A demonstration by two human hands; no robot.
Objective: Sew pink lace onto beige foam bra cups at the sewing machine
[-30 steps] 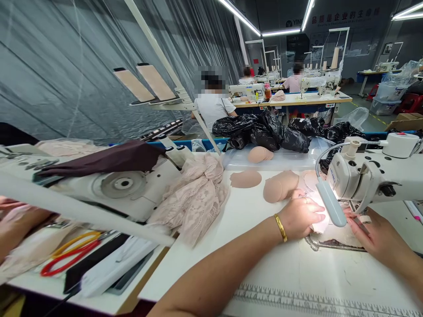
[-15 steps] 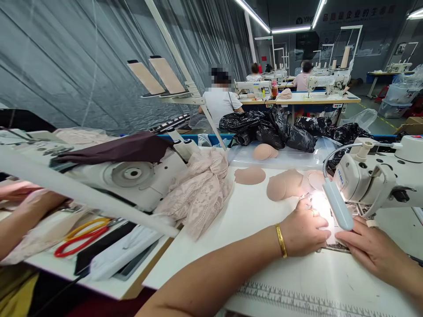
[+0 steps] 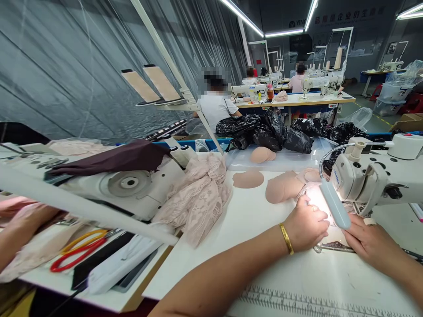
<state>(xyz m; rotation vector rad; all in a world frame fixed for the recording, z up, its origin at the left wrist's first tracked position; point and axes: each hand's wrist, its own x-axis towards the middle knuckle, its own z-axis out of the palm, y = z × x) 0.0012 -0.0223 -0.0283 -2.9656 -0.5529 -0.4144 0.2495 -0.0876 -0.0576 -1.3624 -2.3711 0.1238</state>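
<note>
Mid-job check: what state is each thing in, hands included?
Grey, elongated gooseneck lamp: lit
Pale pink fabric: brightly lit, partly hidden
Left hand: fingers bent, on the fabric
Right hand: beside the lamp's lower end; grip hidden
White metal sewing machine: upright; running or stopped, cannot tell
Beige patterned lace: bunched
Brown, rounded flat pieces: partly overlapping
Crinkled black plastic bags: heaped
Red-handled metal scissors: open or shut unclear

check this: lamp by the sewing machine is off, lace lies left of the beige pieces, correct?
The lamp is lit, not off: the head view shows it brightening the cloth by the machine. The lace does lie left of the pieces.
</note>
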